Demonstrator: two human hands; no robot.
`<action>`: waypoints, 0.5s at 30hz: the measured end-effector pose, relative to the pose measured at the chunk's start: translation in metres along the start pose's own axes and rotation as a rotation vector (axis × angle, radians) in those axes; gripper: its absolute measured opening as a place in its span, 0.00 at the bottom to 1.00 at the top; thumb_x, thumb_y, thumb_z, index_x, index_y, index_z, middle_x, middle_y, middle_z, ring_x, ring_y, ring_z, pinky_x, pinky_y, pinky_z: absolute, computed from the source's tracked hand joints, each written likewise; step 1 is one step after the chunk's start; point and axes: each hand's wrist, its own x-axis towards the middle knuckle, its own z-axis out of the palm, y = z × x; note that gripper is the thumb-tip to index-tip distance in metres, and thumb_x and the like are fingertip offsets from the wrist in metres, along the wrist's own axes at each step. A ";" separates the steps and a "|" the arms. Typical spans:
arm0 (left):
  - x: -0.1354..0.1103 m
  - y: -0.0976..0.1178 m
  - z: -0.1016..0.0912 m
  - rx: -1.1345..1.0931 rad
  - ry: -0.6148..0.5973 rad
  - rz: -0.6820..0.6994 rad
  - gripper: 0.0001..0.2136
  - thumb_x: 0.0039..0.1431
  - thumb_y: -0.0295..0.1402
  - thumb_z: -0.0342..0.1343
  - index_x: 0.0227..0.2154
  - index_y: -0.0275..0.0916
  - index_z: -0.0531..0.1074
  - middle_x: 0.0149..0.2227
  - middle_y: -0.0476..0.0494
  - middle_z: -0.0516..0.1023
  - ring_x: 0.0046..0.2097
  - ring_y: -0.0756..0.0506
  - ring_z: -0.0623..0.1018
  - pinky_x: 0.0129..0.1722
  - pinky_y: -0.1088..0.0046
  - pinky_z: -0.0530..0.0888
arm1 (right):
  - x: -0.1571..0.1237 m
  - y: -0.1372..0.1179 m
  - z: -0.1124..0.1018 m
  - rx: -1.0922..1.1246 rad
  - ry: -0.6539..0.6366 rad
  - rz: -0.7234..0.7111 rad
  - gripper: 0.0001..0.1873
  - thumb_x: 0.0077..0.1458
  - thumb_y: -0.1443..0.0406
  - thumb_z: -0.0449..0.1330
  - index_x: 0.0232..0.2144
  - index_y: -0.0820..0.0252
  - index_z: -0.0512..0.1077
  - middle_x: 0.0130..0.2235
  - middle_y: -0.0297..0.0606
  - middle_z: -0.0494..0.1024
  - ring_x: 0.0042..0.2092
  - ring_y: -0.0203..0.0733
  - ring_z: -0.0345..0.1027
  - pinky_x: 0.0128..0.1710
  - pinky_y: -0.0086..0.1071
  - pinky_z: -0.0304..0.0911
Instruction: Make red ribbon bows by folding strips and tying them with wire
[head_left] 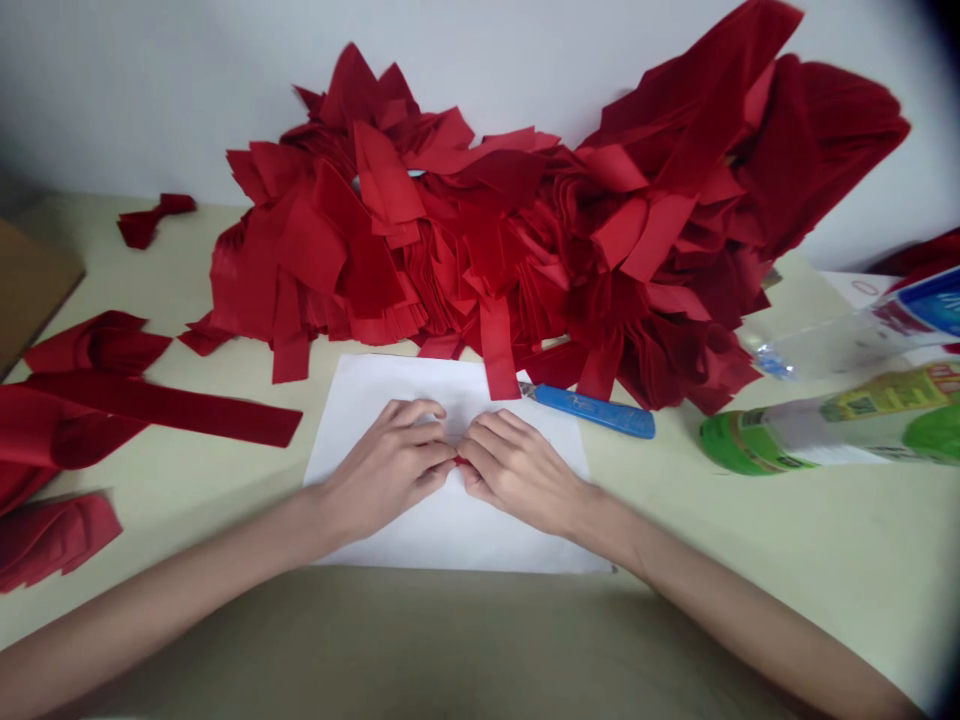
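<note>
Over a white sheet of paper [405,540], my left hand [397,462] and my right hand [517,468] meet fingertip to fingertip. Both are closed in a pinch on a small piece of red ribbon [462,461]; only a sliver of it shows between the fingers, and the rest is hidden. Just beyond my right hand lies a blue utility knife [592,410], its tip pointing left over the paper's edge. A large heap of cut red ribbon pieces [465,240] rises behind the paper, and one strip hangs down onto it.
Long red ribbon strips [165,405] lie at the left, near a brown cardboard box [34,290]. A small red scrap [154,218] sits at the back left. On the right are a green-capped bottle [810,430] and a clear bottle with a blue label [847,335]. A white wall stands behind.
</note>
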 end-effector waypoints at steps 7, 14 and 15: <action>0.001 -0.017 -0.027 -0.407 0.815 -0.529 0.05 0.59 0.29 0.52 0.29 0.41 0.71 0.31 0.49 0.72 0.34 0.49 0.71 0.34 0.70 0.69 | -0.006 0.014 -0.035 1.063 -0.074 0.551 0.08 0.56 0.64 0.53 0.30 0.62 0.69 0.31 0.36 0.71 0.33 0.35 0.62 0.36 0.31 0.59; 0.008 0.010 -0.004 -1.209 0.034 -0.688 0.05 0.53 0.31 0.59 0.33 0.37 0.75 0.28 0.48 0.75 0.30 0.50 0.72 0.36 0.68 0.70 | -0.008 0.009 -0.022 2.009 -0.164 0.605 0.14 0.53 0.58 0.58 0.27 0.65 0.68 0.27 0.36 0.67 0.33 0.37 0.63 0.39 0.35 0.58; 0.010 0.014 0.000 -1.331 -0.040 -0.655 0.07 0.52 0.31 0.59 0.35 0.37 0.75 0.28 0.47 0.76 0.30 0.49 0.74 0.36 0.66 0.70 | -0.009 0.006 -0.018 2.054 -0.178 0.623 0.14 0.52 0.58 0.59 0.28 0.66 0.69 0.28 0.36 0.68 0.33 0.37 0.64 0.38 0.35 0.58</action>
